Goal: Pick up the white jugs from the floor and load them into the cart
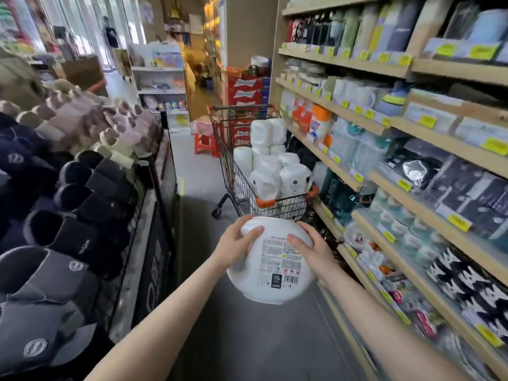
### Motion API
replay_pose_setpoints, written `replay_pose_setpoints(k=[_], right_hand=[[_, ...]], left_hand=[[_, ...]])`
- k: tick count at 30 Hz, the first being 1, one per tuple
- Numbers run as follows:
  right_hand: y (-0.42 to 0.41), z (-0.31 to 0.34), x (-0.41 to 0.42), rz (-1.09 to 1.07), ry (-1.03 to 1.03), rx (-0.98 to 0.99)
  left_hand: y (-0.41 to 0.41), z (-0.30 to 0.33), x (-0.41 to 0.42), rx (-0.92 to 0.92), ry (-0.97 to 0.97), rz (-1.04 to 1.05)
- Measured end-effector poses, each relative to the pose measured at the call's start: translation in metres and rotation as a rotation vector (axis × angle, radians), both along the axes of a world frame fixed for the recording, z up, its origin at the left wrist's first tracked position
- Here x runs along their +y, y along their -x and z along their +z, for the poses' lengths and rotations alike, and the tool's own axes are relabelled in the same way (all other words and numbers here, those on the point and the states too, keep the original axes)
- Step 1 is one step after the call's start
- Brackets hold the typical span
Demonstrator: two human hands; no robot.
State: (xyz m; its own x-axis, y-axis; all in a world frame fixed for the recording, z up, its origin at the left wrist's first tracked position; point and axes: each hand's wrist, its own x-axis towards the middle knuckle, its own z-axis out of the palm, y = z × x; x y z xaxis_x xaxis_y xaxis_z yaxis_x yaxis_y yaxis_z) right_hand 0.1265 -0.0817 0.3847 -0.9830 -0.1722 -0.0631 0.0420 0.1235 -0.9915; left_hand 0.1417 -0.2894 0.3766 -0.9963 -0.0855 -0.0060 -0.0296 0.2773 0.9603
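- You stand in a narrow shop aisle on a grey floor [247, 339], which shows below and between your forearms.
- Your left hand [236, 240] and right hand [310, 248] hold one white jug [272, 270] between them, off the floor, its printed label facing you; the left thumb and the right fingers curl over its upper end.
- The jug's neck and cap cannot be made out, and its far end is blurred.
- Just beyond your hands stands the wire cart [275, 207], its near rim almost touching the top of the jug you hold.
- White jugs [275, 160] already fill the cart, stacked above its rim; how many there are is hard to tell.
- To the right of your right hand run wooden shelves [412, 224] with yellow price tags, packed with bottles and wrapped goods, much of it smeared by motion.
- To the left of your left hand, a wire-fronted display holds rows of slippers [68, 229], dark ones near you and pale ones further off.
- Past the cart, red cartons [244, 92] are stacked, with a red stool [206, 145] near them.
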Motion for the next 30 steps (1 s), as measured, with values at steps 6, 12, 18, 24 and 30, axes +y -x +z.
replay_pose_setpoints(k=[6,12,18,24,30], right_hand=[[0.109,0.001,-0.052,-0.002,-0.005,0.005],[0.249,-0.015,-0.089,0.054,0.037,0.017],[0.387,-0.003,-0.122,0.084,0.028,-0.023],[0.493,0.001,-0.158,0.062,-0.017,-0.012],[0.587,-0.007,-0.206,-0.081,0.039,-0.007]], left_hand=[[0.11,-0.007,-0.054,0.012,-0.004,-0.043],[0.246,-0.014,-0.093,-0.002,-0.005,-0.066],[0.377,-0.003,-0.127,-0.021,0.01,-0.036],[0.486,0.001,-0.163,0.002,-0.033,-0.059],[0.602,-0.002,-0.213,0.007,-0.024,-0.178]])
